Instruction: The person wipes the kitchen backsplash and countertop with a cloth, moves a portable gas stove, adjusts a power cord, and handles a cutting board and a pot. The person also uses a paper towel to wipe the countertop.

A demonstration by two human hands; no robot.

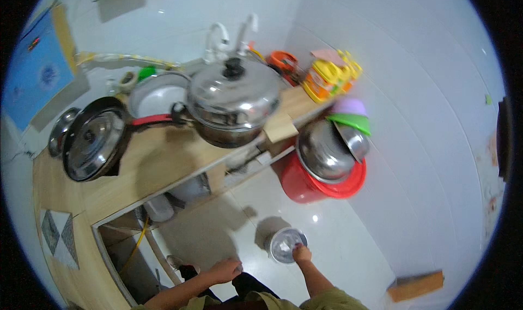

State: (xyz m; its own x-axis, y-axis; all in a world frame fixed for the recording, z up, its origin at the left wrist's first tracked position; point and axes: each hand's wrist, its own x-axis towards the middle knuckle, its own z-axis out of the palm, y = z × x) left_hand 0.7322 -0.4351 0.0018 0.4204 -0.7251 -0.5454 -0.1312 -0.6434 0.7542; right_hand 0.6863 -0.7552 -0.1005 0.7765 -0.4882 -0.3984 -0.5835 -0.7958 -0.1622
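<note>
My right hand grips the near right rim of a round, light-coloured metal pot, held above the tiled floor. Something pale, possibly a reflection, shows inside the pot. My left hand is in front of my body with its fingers curled; a small greyish patch shows at the fingertips, too blurred to name. Ahead on the wooden counter stands a large lidded steel pot. Left of it a black frying pan with a red handle leans tilted, a glass-like lid or shiny surface inside.
A red bucket with steel bowls on it stands by the right wall. Yellow bottles sit at the counter's far end, near white taps. Open cupboard space lies below the counter. A brown block is at lower right.
</note>
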